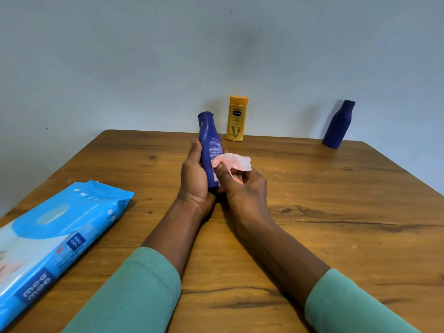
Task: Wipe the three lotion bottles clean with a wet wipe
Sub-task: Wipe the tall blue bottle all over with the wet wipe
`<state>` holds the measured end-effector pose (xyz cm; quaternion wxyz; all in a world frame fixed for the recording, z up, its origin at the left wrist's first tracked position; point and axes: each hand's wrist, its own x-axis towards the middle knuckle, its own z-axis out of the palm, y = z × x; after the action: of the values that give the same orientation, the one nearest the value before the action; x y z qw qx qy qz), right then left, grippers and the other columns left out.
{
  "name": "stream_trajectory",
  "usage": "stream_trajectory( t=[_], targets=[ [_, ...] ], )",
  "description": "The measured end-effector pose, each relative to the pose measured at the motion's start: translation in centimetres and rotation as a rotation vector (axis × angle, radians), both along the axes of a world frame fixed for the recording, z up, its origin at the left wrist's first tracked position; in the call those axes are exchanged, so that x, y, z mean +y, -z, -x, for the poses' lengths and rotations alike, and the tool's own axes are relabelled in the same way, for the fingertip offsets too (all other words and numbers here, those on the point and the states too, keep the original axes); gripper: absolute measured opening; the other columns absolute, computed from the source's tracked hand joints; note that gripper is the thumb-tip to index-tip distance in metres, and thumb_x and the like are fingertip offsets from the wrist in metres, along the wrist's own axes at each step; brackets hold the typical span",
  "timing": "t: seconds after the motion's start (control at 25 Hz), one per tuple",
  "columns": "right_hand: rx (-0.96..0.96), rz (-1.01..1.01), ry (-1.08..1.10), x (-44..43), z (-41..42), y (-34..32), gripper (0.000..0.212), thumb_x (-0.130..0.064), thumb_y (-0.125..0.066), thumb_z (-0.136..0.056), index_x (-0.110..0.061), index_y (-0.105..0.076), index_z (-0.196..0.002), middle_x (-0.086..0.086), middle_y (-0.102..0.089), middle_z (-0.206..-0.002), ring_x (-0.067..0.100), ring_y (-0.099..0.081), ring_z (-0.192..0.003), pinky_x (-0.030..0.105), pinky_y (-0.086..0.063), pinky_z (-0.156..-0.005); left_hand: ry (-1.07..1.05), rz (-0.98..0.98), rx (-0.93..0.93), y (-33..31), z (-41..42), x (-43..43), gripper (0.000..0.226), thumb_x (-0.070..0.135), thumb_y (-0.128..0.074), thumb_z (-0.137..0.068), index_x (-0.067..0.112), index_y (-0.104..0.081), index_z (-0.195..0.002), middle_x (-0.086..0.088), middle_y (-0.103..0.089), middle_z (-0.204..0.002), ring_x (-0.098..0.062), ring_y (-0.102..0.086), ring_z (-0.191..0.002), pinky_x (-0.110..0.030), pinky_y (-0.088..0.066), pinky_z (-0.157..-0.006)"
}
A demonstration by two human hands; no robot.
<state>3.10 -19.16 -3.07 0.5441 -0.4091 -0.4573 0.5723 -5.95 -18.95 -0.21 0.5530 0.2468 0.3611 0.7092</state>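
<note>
The foot of the blue bottle (208, 145) is lost to us behind the two hands, and the print on its back label is too small to read. The fingers of the left hand (194, 179) pass behind the bottle out of sight. The pack (60, 234) of wet wipes is cut off by the left edge, and both green sleeves (134, 292) by the bottom edge.

We see the left hand curled round the bottle from its left side, gripping it low and holding it up over the middle of the table (336, 212), cap uppermost and tipped a little to the left. The right hand (242, 186) pinches a crumpled pale wipe (234, 162) between thumb and fingers, its thumb pressing one end of the wipe to the bottle's label side; the rest of the wipe sticks up loose to the right.

Behind the hands, a yellow bottle (237, 118) stands upright at the table's far edge, near the wall (144, 68), just right of the held bottle's cap. A far bottle (338, 124), dark blue, stands at the far right corner, well apart from the others. The pack lies flat at our near left, flap up, apart from the left arm.
</note>
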Motion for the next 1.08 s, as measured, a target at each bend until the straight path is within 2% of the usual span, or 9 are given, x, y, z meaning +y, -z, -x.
stream_trajectory(
  t=[0.16, 0.24, 0.36, 0.44, 0.56, 0.64, 0.8, 0.92, 1.08],
  targets=[
    [0.047, 0.043, -0.126, -0.1, -0.4, -0.3, 0.081, -0.042, -0.099, -0.058, -0.023, -0.064, -0.129, 0.001, -0.077, -0.120, 0.024, -0.075, -0.113, 0.054, -0.063, -0.094, 0.017, 0.008, -0.036, 0.2, 0.2, 0.1, 0.058, 0.058, -0.045, -0.103, 0.015, -0.065, -0.136, -0.013, -0.073, -0.111, -0.029, -0.071, -0.099, -0.048, -0.060, -0.088],
    [0.000, -0.025, -0.181, -0.4, -0.7, -0.1, 0.076, -0.036, -0.095, -0.062, -0.023, -0.062, -0.129, 0.002, -0.076, -0.121, 0.024, -0.074, -0.113, 0.055, -0.063, -0.093, 0.015, 0.008, -0.077, 0.2, 0.5, 0.1, 0.056, 0.056, -0.047, -0.103, 0.014, -0.064, -0.136, -0.013, -0.072, -0.113, -0.030, -0.070, -0.101, -0.047, -0.060, -0.087],
    [-0.344, -0.278, -0.093, -1.5, -1.8, -0.8, 0.042, -0.024, -0.082, -0.089, -0.022, -0.068, -0.129, -0.009, -0.073, -0.117, 0.004, -0.070, -0.105, 0.034, -0.062, -0.089, 0.031, -0.011, -0.099, 0.1, 1.0, 0.2, 0.059, 0.057, -0.045, -0.103, 0.014, -0.063, -0.139, -0.015, -0.070, -0.119, -0.032, -0.069, -0.104, -0.048, -0.059, -0.088],
    [-0.647, -0.548, 0.068, -1.9, -2.8, -1.4, 0.031, -0.013, -0.070, -0.098, -0.017, -0.071, -0.129, -0.010, -0.066, -0.120, 0.002, -0.064, -0.103, 0.023, -0.057, -0.083, 0.040, -0.015, -0.081, 0.2, 1.1, 0.4, 0.061, 0.058, -0.042, -0.104, 0.014, -0.061, -0.141, -0.014, -0.068, -0.119, -0.030, -0.068, -0.102, -0.045, -0.057, -0.085],
    [-0.969, -0.842, 0.157, -1.7, -3.3, -1.8, 0.036, -0.007, -0.067, -0.096, -0.010, -0.070, -0.132, 0.005, -0.069, -0.124, 0.018, -0.059, -0.110, 0.035, -0.057, -0.083, 0.037, -0.013, -0.062, 0.4, 1.1, 0.5, 0.060, 0.057, -0.041, -0.104, 0.015, -0.059, -0.143, -0.010, -0.070, -0.114, -0.022, -0.069, -0.091, -0.043, -0.057, -0.081],
    [-1.077, -0.861, 0.147, -1.5, -3.3, -2.0, 0.034, -0.015, -0.060, -0.099, -0.011, -0.071, -0.131, 0.006, -0.070, -0.120, 0.020, -0.054, -0.109, 0.034, -0.052, -0.081, 0.024, -0.018, -0.070, 0.5, 1.1, 0.5, 0.057, 0.054, -0.042, -0.105, 0.014, -0.060, -0.141, -0.008, -0.071, -0.113, -0.020, -0.069, -0.089, -0.040, -0.058, -0.080],
    [-0.973, -0.768, 0.028, -1.8, -3.1, -2.4, 0.036, -0.040, -0.044, -0.107, -0.016, -0.069, -0.118, -0.003, -0.061, -0.102, 0.011, -0.048, -0.097, 0.029, -0.041, -0.078, 0.031, -0.053, -0.092, -0.1, 0.8, 0.2, 0.049, 0.049, -0.040, -0.108, 0.011, -0.069, -0.120, -0.007, -0.072, -0.095, -0.016, -0.064, -0.081, -0.033, -0.052, -0.075],
    [-0.815, -0.692, -0.053, -1.8, -2.6, -2.0, 0.023, -0.040, -0.057, -0.107, -0.024, -0.065, -0.121, -0.007, -0.065, -0.104, 0.008, -0.058, -0.096, 0.033, -0.054, -0.077, 0.029, -0.066, -0.073, -0.2, 0.6, -0.1, 0.049, 0.048, -0.041, -0.108, 0.013, -0.075, -0.108, -0.007, -0.073, -0.091, -0.017, -0.065, -0.079, -0.034, -0.053, -0.075],
    [-0.336, -0.167, -0.167, -1.4, -2.3, -2.4, 0.046, -0.030, -0.081, -0.092, -0.029, -0.049, -0.124, -0.006, -0.065, -0.116, 0.014, -0.072, -0.102, 0.041, -0.067, -0.081, 0.051, -0.085, 0.002, 0.0, 0.7, -0.1, 0.050, 0.049, -0.042, -0.107, 0.014, -0.076, -0.111, -0.008, -0.071, -0.093, -0.019, -0.066, -0.081, -0.036, -0.054, -0.077]
  ],
)
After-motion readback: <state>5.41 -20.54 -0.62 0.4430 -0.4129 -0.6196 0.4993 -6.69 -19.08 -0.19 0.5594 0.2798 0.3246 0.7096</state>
